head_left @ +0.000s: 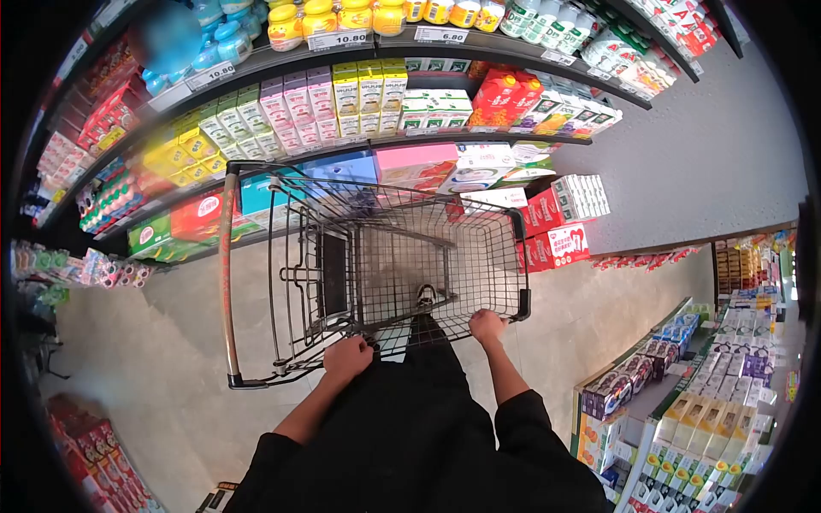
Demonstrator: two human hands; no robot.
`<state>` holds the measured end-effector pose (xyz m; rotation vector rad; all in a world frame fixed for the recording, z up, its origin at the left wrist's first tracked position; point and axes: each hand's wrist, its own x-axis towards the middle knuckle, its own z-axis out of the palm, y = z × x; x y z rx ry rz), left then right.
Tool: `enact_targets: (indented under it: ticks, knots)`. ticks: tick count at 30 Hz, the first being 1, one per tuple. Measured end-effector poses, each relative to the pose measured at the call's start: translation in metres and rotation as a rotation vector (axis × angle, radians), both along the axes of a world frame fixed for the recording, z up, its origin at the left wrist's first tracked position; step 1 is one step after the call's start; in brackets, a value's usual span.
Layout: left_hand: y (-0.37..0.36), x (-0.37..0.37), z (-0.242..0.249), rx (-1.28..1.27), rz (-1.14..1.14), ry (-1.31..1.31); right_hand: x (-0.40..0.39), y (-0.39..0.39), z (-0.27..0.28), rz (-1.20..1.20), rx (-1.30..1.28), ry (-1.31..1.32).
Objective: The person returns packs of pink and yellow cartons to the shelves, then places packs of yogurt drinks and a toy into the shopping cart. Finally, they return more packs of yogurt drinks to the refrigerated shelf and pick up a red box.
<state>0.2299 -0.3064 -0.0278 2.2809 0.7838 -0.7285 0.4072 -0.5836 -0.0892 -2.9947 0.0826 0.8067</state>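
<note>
A black wire shopping cart (524, 303) stands sideways in front of me, with its push handle (227, 274) to the left. My left hand (346, 356) is closed around the near side rim of the cart, towards the handle end. Farther right along the same rim, my right hand (488, 326) is closed too, close to the front corner. A folded child-seat panel (334, 274) shows inside the cart, and floor is visible through the wires. One of my shoes (425, 295) shows below the basket's mesh.
Shelves (513, 44) of drink bottles and cartons curve across the far side, with price tags along their edges. Red boxes (556, 246) are stacked on the floor beyond the cart's front. A display of cartons (684, 419) stands at the lower right, and red packages (98, 449) at the lower left.
</note>
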Motion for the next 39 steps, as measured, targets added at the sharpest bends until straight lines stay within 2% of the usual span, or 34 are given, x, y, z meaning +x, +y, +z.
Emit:
enact_targets:
  ticks: [3,5,6,7,10,11,13,15,16,17,18,19,20,21,23,24,25,27,28,29,30,33,35,37,38,39]
  knots:
    - [-0.001,0.006,0.001,0.004,0.024,0.079,0.017,-0.013,-0.022,-0.023,0.066,-0.004]
    - [-0.004,0.010,-0.001,0.008,0.045,0.129,0.037,-0.029,-0.050,-0.038,0.559,0.064]
    - [-0.006,0.010,-0.002,0.042,0.091,0.134,0.045,-0.033,-0.062,-0.084,0.702,0.086]
    - [-0.008,0.013,0.001,0.081,0.131,0.138,0.054,-0.033,-0.062,-0.081,0.717,0.096]
    - [-0.011,0.022,0.007,0.184,0.145,0.209,0.092,-0.030,-0.064,0.328,0.739,0.102]
    - [-0.015,0.026,0.005,0.215,0.162,0.230,0.108,-0.024,-0.066,0.330,0.752,0.111]
    - [-0.021,0.024,0.004,0.251,0.190,0.245,0.133,-0.020,-0.069,0.486,0.670,0.145]
    - [-0.023,0.027,0.003,0.271,0.213,0.181,0.169,0.002,0.005,0.278,1.035,0.181]
    - [-0.024,0.028,0.003,0.300,0.214,0.173,0.193,0.010,0.010,0.299,1.092,0.095]
    - [-0.025,0.027,0.002,0.300,0.218,0.188,0.220,0.025,0.033,0.424,1.114,-0.122]
    - [-0.026,0.025,-0.001,0.323,0.198,0.165,0.248,0.034,0.053,0.468,1.061,-0.208]
    - [-0.028,0.024,-0.002,0.345,0.182,0.138,0.271,0.045,0.069,0.374,1.027,-0.246]
    - [-0.032,0.025,-0.001,0.358,0.196,0.122,0.303,0.053,0.075,0.388,1.172,-0.238]
    - [-0.036,0.021,-0.008,0.359,0.208,0.121,0.327,0.066,0.089,0.381,0.962,-0.407]
    - [-0.040,0.006,-0.029,0.446,0.177,-0.062,0.379,0.084,0.103,0.559,1.029,-0.608]
    - [-0.046,0.006,-0.029,0.447,0.210,-0.173,0.390,0.094,0.131,0.654,0.961,-0.712]
    - [-0.054,0.009,-0.027,0.460,0.270,-0.229,0.410,0.105,0.132,0.701,0.952,-0.838]
    - [-0.068,0.021,-0.008,0.439,0.230,-0.180,0.437,0.122,0.145,0.723,0.833,-0.909]
    - [-0.073,0.021,-0.009,0.390,0.221,-0.309,0.447,0.131,0.150,0.725,0.733,-0.834]
    - [-0.079,0.021,-0.011,0.373,0.254,-0.326,0.456,0.140,0.154,0.725,0.631,-0.759]
    - [-0.082,0.021,-0.014,0.400,0.235,-0.336,0.466,0.147,0.156,0.736,0.639,-0.758]
    - [-0.093,0.020,-0.016,0.436,0.235,-0.317,0.485,0.164,0.151,0.871,0.254,-0.409]
    - [-0.093,0.022,-0.013,0.464,0.260,-0.309,0.484,0.173,0.155,0.883,0.227,-0.388]
    - [-0.094,0.027,-0.008,0.419,0.274,-0.337,0.481,0.181,0.158,0.775,0.255,-0.574]
    - [-0.094,0.029,-0.006,0.434,0.286,-0.339,0.484,0.188,0.165,0.767,0.132,-0.431]
    - [-0.094,0.029,-0.005,0.433,0.287,-0.339,0.485,0.186,0.168,0.769,0.130,-0.431]
